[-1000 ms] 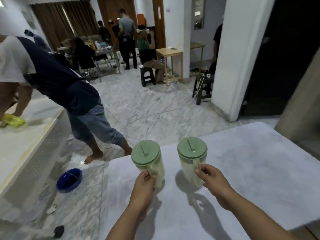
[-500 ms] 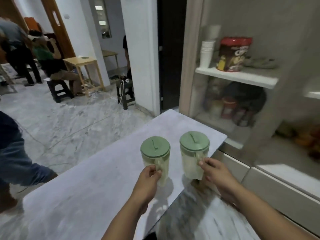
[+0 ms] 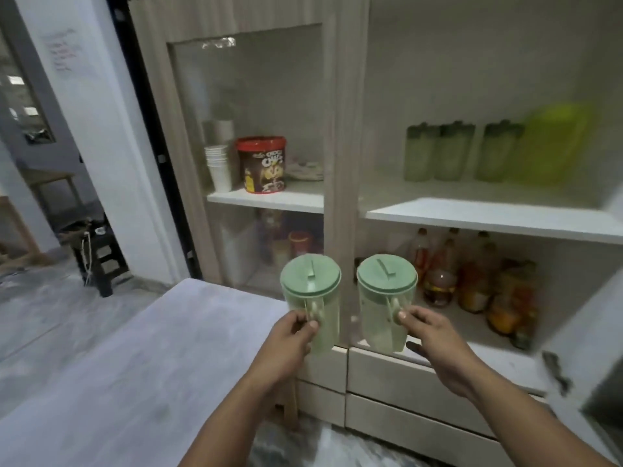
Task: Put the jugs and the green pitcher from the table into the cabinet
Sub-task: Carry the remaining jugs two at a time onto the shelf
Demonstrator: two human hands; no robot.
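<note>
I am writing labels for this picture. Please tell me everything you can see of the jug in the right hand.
The right jug is a tall round jug of pale green see-through plastic with a darker green lid that has a raised tab. It looks empty. It is held upright in the air by its side handle, which the right hand grips. It hangs before the open cabinet, level with the bottles, beside the left jug, apart from it.

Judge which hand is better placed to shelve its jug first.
Right. The right hand holds its jug in front of the open compartment, below the shelf with three like jugs. The left hand and its jug face the closed glass door.
</note>
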